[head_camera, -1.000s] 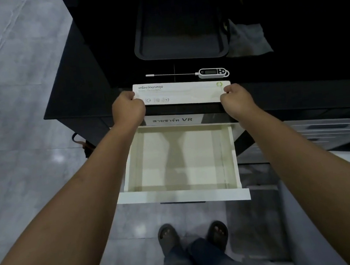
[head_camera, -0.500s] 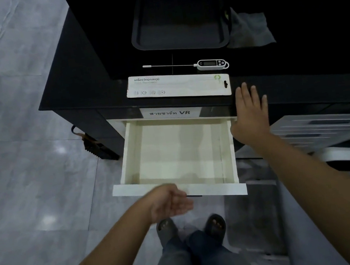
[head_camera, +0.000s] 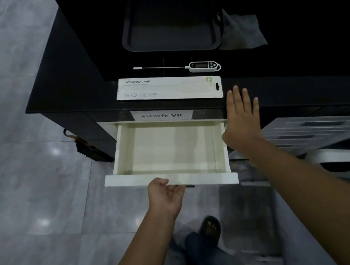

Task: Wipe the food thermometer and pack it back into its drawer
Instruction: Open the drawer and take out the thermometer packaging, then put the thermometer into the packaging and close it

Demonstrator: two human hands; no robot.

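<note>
On the far black tabletop (head_camera: 73, 90), the white digital probe thermometer (head_camera: 204, 65) lies untouched, beyond the flat, straight-fingered right hand (head_camera: 243, 118) and the left hand (head_camera: 166, 195) curled under the open cream drawer (head_camera: 209, 178), grip unclear.

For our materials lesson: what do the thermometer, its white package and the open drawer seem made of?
Thermometer: glossy white plastic head, thin probe probably metal. Package: white printed card, flat, with hang hole. Drawer: cream board, probably painted or laminated wood; smooth, flat walls.

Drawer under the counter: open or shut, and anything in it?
Open and empty. The drawer is pulled out, bare floor showing; the thermometer lies on the counter.
</note>
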